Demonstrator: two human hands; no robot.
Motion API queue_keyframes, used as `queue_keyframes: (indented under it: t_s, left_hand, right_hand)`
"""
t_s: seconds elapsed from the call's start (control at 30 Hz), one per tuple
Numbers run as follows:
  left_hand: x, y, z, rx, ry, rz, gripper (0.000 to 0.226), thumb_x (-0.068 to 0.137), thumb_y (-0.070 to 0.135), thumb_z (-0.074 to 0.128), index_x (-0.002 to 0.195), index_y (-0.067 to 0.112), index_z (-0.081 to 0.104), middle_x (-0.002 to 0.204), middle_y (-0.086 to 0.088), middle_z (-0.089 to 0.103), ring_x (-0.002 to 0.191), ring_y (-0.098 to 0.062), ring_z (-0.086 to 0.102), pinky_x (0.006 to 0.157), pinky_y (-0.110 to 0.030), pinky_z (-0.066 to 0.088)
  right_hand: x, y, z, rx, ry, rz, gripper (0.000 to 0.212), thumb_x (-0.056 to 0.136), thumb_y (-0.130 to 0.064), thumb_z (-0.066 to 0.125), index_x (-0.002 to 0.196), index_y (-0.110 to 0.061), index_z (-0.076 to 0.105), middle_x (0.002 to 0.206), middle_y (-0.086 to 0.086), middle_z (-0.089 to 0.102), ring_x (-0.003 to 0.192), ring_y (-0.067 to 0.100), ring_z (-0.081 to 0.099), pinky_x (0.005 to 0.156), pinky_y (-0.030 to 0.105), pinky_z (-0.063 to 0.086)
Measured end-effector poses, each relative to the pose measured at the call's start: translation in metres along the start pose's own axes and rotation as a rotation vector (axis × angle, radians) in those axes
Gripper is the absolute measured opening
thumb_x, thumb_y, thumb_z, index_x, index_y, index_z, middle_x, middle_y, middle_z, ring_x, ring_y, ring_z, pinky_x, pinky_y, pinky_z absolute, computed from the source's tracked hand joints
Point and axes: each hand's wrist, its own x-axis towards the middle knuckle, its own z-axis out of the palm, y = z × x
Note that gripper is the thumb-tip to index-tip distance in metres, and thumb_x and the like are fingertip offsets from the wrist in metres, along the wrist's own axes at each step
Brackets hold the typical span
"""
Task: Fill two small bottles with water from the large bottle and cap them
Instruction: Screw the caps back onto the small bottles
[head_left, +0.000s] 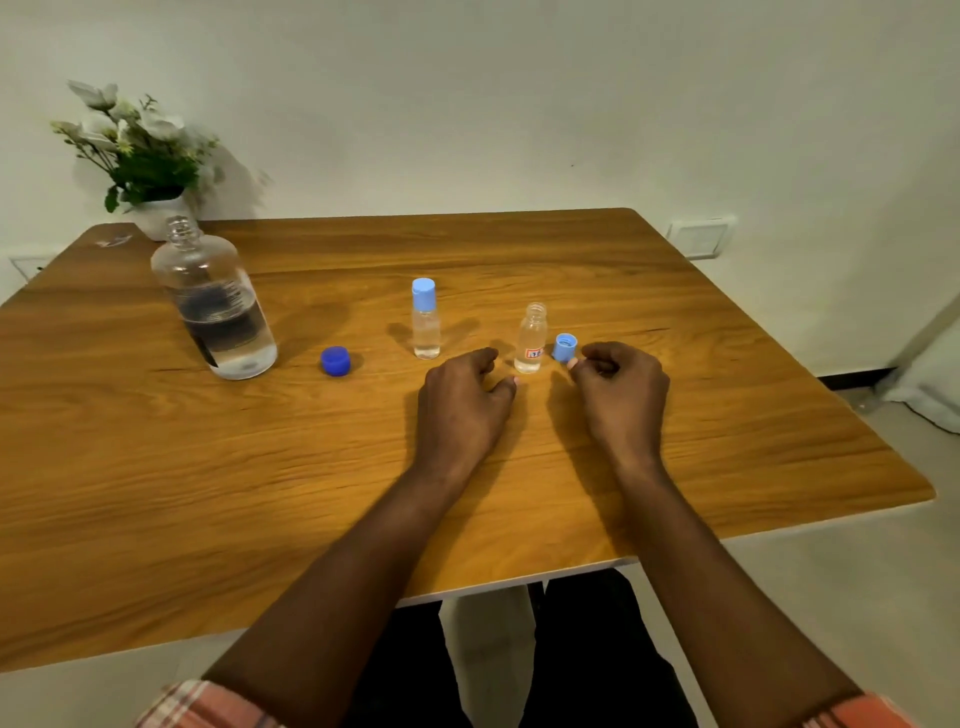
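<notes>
The wooden counter (675, 322) fills most of the view, and a white vase of flowers (140, 156) stands at its far left corner. Just in front of the vase, toward the left edge, the large bottle (218, 306) stands upright and uncapped, with water in its lower part. Both forearms reach in from the near edge. The left hand (462, 400) rests on the counter near the middle, its fingers loosely curled and holding nothing, its thumb tip close to the base of the open small bottle (531, 340). The right hand (623, 395) lies to the right of that bottle, fingers curled inward, with a fingertip at the lower edge of the light-blue cap (564, 347). Whether it actually pinches the cap cannot be told. The open bottle stands upright between the two hands and bears a red-edged label. To its left, a little farther back, stands the capped small bottle (426, 327), clear under its light-blue top. The dark-blue cap (335, 360) lies on the counter between the large bottle and the capped small bottle. The light-blue cap sits tilted, just beside the open bottle.
</notes>
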Motion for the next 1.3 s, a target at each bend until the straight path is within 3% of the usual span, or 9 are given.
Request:
queue_keyframes:
  t_s: [0.07,0.3,0.43,0.57,0.8,0.9,1.1,1.2,1.3]
  left_hand:
    - [0.003,0.006,0.007,-0.015,-0.003,0.004,0.044,0.081,0.027,0.073,0.122,0.013,0.064,0.116,-0.004,0.07,0.109,-0.019,0.064,0.092,-0.035,0.05]
    - [0.017,0.015,0.026,-0.067,-0.02,0.028,0.036,0.072,0.033,0.079,0.103,0.018,0.071,0.1,-0.001,0.074,0.095,-0.019,0.067,0.08,-0.039,0.053]
    - [0.023,0.013,0.031,-0.079,-0.027,0.038,0.022,0.071,0.034,0.079,0.087,0.022,0.071,0.081,0.005,0.072,0.079,-0.014,0.066,0.072,-0.041,0.052]
    - [0.025,0.013,0.032,-0.105,-0.011,0.033,0.017,0.073,0.028,0.078,0.089,0.022,0.074,0.084,0.005,0.074,0.079,-0.012,0.067,0.072,-0.039,0.054]
    - [0.022,0.01,0.025,-0.076,-0.04,0.111,0.009,0.079,0.029,0.073,0.082,0.022,0.068,0.064,0.011,0.062,0.062,-0.004,0.056,0.057,-0.028,0.042]
    - [0.021,0.01,0.024,-0.041,-0.025,0.143,0.012,0.079,0.028,0.07,0.09,0.022,0.068,0.069,0.008,0.062,0.069,-0.012,0.059,0.061,-0.034,0.046]
    - [0.022,0.006,0.026,-0.012,-0.025,0.189,0.037,0.083,0.026,0.068,0.12,0.027,0.064,0.091,0.001,0.063,0.087,-0.018,0.06,0.074,-0.036,0.049]
    - [0.023,0.005,0.028,0.01,-0.043,0.187,0.049,0.085,0.026,0.066,0.133,0.024,0.056,0.098,0.0,0.061,0.094,-0.018,0.059,0.075,-0.028,0.044]
    - [0.024,0.004,0.03,0.034,-0.056,0.169,0.053,0.087,0.027,0.065,0.138,0.024,0.051,0.106,-0.001,0.059,0.1,-0.017,0.058,0.076,-0.023,0.038]
  right_hand:
    - [0.011,0.004,0.0,-0.015,-0.029,0.006,0.035,0.08,-0.014,0.071,0.115,-0.007,0.07,0.105,0.006,0.074,0.097,0.017,0.068,0.088,0.028,0.053]
    - [0.035,0.012,0.006,-0.05,-0.181,-0.041,0.064,0.072,-0.018,0.081,0.13,-0.003,0.058,0.115,0.01,0.071,0.107,0.019,0.066,0.096,0.035,0.051]
    - [0.04,0.017,0.008,-0.064,-0.188,-0.065,0.052,0.072,-0.017,0.082,0.12,-0.005,0.066,0.113,0.009,0.072,0.104,0.018,0.067,0.093,0.033,0.052]
    - [0.04,0.017,0.008,-0.08,-0.204,-0.107,0.035,0.074,-0.023,0.079,0.107,-0.012,0.074,0.103,0.001,0.075,0.095,0.012,0.069,0.085,0.03,0.054]
    - [0.034,0.016,0.002,0.017,-0.202,-0.119,0.03,0.08,-0.021,0.074,0.109,-0.013,0.071,0.1,-0.003,0.074,0.09,0.003,0.067,0.081,0.024,0.056]
    - [0.032,0.013,0.001,0.109,-0.2,-0.148,0.03,0.084,-0.015,0.071,0.114,-0.012,0.069,0.101,-0.002,0.072,0.083,-0.006,0.063,0.074,0.009,0.049]
    - [0.031,0.008,-0.004,0.212,-0.267,-0.265,0.037,0.095,-0.01,0.058,0.132,-0.014,0.058,0.106,0.0,0.057,0.086,-0.013,0.054,0.068,0.005,0.042]
    - [0.033,0.006,-0.006,0.251,-0.278,-0.29,0.042,0.092,-0.006,0.062,0.132,-0.016,0.056,0.103,-0.004,0.057,0.086,-0.011,0.056,0.071,0.008,0.044]
    - [0.036,0.003,-0.009,0.336,-0.265,-0.247,0.044,0.084,-0.002,0.07,0.122,-0.02,0.058,0.096,-0.01,0.061,0.085,0.0,0.06,0.076,0.02,0.052]
